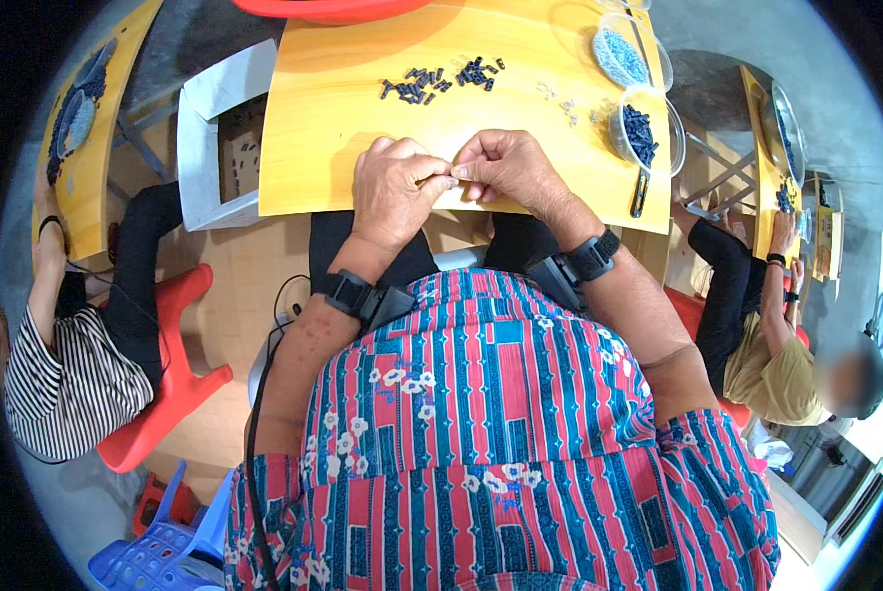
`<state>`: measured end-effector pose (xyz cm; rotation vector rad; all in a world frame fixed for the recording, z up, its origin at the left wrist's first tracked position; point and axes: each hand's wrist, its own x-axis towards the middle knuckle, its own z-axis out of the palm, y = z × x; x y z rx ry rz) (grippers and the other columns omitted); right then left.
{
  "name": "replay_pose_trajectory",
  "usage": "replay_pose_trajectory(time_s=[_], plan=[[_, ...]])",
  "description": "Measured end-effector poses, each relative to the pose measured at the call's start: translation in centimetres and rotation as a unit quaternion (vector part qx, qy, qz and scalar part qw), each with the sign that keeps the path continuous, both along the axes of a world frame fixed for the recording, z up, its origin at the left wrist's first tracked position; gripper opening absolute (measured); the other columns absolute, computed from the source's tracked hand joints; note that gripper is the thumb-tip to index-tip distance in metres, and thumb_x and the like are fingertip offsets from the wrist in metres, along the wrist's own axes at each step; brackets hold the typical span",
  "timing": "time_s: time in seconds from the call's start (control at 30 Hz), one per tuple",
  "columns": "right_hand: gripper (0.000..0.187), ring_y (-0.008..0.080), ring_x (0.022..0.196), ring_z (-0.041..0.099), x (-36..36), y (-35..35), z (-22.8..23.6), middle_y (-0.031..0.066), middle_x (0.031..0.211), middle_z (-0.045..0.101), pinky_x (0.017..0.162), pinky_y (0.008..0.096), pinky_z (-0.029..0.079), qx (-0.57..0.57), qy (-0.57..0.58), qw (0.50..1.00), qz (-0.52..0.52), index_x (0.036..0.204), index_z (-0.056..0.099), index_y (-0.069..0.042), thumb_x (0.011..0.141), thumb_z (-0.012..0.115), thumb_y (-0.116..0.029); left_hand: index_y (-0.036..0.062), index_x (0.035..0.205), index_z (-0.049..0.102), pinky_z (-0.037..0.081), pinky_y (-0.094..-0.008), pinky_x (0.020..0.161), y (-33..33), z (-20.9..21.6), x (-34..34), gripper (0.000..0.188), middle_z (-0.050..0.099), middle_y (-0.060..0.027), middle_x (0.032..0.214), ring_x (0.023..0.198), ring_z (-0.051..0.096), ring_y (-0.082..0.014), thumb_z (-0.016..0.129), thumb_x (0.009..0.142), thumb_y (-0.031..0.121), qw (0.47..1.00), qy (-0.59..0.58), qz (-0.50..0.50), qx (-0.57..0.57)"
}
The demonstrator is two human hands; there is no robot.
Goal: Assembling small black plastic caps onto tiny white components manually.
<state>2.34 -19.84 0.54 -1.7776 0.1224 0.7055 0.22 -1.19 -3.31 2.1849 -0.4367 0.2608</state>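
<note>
Above the near edge of the yellow table (343, 128), my two hands meet fingertip to fingertip. My left hand (394, 189) is closed, thumb and forefinger pinched on something small that the fingers mostly hide. My right hand (508, 169) pinches at the same spot, and what lies between its fingertips is too small to name. Beyond the hands is a loose pile of small dark cylindrical pieces (417, 87), with a second cluster of dark pieces (476, 74) beside it. Tiny clear pieces (569, 106) are scattered to their right.
A clear tub of dark pieces (638, 136) and a tub of light-blue bits (621, 57) stand at the right edge, near a black pen-like tool (640, 193). A red basin (333, 8) sits at the far edge. An open white box (227, 138) adjoins the left side. People sit on both sides.
</note>
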Motion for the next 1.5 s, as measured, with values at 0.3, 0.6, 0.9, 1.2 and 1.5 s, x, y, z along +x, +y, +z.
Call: replay_pose_trajectory(time_s=[0.3,0.6,0.9,1.2,1.5], plan=[[0.01,0.0076,0.062,0.064,-2.2,-1.2,0.5,0.0011,0.071,0.064,0.055,0.0202,0.052,0.013,0.022,0.999,0.034,0.083,0.061,-0.004,0.088,0.069,-0.008,0.018,0.076,0.074,0.041,-0.0355,0.077,-1.1,0.1,-3.0,0.011,0.064,0.0037,0.075,0.079,0.057,-0.0198,0.077,0.068,0.023,1.0,-0.007,0.0,0.019],[0.015,0.0085,0.061,0.063,-3.2,-1.1,0.9,0.0025,0.069,0.063,0.056,0.0218,0.053,0.007,0.007,0.999,0.04,0.077,0.057,-0.002,0.086,0.07,-0.004,0.0175,0.075,0.072,0.041,-0.0353,0.079,-1.2,0.5,-4.0,0.009,0.064,0.0042,0.076,0.08,0.057,-0.0185,0.076,0.069,0.022,0.999,-0.035,-0.003,0.035],[0.016,0.007,0.062,0.062,-3.4,-0.3,1.2,0.0021,0.071,0.063,0.057,0.0214,0.054,-0.035,-0.001,0.998,0.049,0.076,0.056,-0.002,0.086,0.069,-0.003,0.0173,0.073,0.071,0.04,-0.035,0.078,-0.9,1.3,-4.2,0.009,0.064,0.0038,0.075,0.079,0.057,-0.0183,0.077,0.068,0.022,0.998,-0.043,-0.005,0.043],[0.013,0.0075,0.074,0.064,-2.9,-2.0,0.1,0.0021,0.081,0.066,0.071,0.0226,0.054,0.107,0.038,0.993,0.03,0.104,0.065,-0.001,0.093,0.059,-0.005,0.0149,0.071,0.073,0.039,-0.0352,0.078,-1.0,1.0,-2.9,0.011,0.065,0.0019,0.073,0.078,0.057,-0.0192,0.076,0.07,0.026,0.999,0.031,-0.012,0.01],[0.023,0.006,0.07,0.06,-2.8,-1.2,-0.9,0.0006,0.083,0.066,0.066,0.0197,0.05,0.184,-0.039,0.982,0.012,0.113,0.067,0.0,0.092,0.058,-0.002,0.0022,0.079,0.071,0.047,-0.0301,0.065,-0.1,0.8,-1.6,0.012,0.063,-0.0073,0.069,0.069,0.059,-0.0172,0.075,0.076,0.013,0.985,0.124,-0.021,-0.116]])
